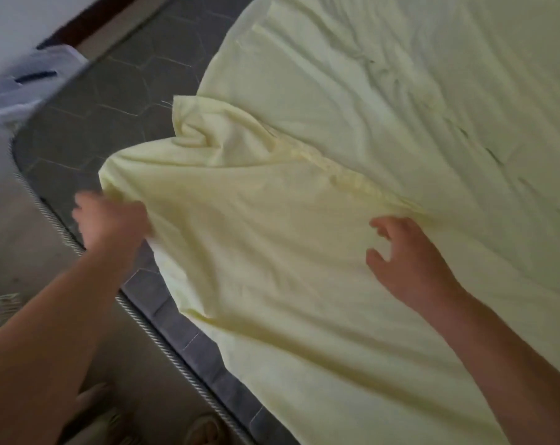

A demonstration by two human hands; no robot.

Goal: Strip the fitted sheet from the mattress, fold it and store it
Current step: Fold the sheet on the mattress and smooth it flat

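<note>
The pale yellow fitted sheet (352, 139) covers most of the dark grey quilted mattress (111, 101). Its near left corner is pulled off and folded back onto the bed, with the gathered elastic hem (336, 175) showing across it. My left hand (111, 220), blurred by motion, grips the loose corner edge of the sheet near the mattress edge. My right hand (407, 261) hovers over the folded-back part near the elastic hem, fingers spread and slightly curled, holding nothing.
The bare mattress corner and its corded piping edge (57, 226) run down the left. Beyond it lies the floor (21, 252). A white and blue cloth item (31, 81) lies at the far left past the mattress.
</note>
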